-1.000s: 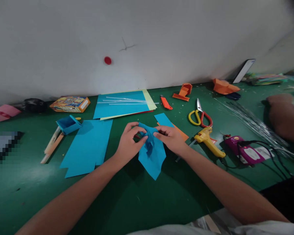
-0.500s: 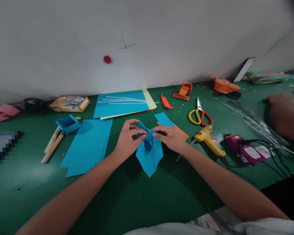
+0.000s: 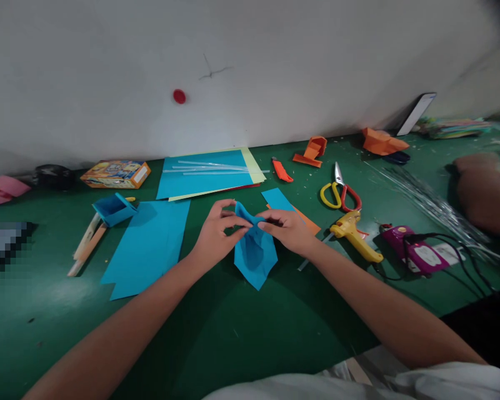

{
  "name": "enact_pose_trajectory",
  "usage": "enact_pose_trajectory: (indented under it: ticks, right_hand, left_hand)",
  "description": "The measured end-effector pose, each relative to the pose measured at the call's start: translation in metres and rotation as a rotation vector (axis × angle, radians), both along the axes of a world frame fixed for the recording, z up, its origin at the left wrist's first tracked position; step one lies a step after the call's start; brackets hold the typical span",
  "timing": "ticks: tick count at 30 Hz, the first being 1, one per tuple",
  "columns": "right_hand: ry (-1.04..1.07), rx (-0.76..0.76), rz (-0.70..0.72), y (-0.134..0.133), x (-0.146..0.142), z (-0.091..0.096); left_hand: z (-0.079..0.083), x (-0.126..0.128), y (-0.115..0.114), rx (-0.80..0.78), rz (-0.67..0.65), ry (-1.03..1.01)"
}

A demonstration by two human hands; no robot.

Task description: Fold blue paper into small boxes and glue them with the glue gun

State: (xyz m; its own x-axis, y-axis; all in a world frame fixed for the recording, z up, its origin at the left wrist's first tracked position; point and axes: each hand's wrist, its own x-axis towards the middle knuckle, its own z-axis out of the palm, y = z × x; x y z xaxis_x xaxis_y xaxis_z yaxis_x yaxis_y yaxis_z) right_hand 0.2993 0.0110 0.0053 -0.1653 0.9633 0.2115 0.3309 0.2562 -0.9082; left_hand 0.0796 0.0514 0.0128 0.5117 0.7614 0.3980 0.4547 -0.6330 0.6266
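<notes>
A folded piece of blue paper (image 3: 256, 258) hangs between my two hands above the green table, its pointed end toward me. My left hand (image 3: 221, 230) pinches its upper left edge between thumb and fingers. On the other side, my right hand (image 3: 286, 229) grips the upper right edge, thumb tip close to the left one. The paper's top edge curls over at the pinch, and the fingers hide part of the fold. Just beyond my right hand lie a blue paper strip (image 3: 277, 198) and an orange paper piece (image 3: 308, 220).
Blue sheets (image 3: 150, 244) and a blue paper box (image 3: 115, 210) lie left. Glue sticks (image 3: 208, 166) rest on stacked paper. To the right are a cutter (image 3: 281, 171), scissors (image 3: 340, 191), a yellow glue gun (image 3: 356, 238), a purple power strip (image 3: 414, 250) and another person's hand (image 3: 483, 189).
The blue paper's pointed lower end has lifted slightly and swung a little right, and its top edge now curls more. Both hands keep their pinch in nearly the same place.
</notes>
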Motion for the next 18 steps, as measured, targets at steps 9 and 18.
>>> enact_pose_trajectory:
  ticks: [9,18]
  right_hand:
    - [-0.041,0.018,0.005,-0.0042,-0.0015,0.0023]
    - [-0.026,-0.007,-0.013,-0.002,-0.0063,0.001]
  left_hand:
    - [0.0033,0.0005,-0.0003,0.016,0.028,-0.058]
    - [-0.0062,-0.0015,0.0049,0.141,-0.025,-0.079]
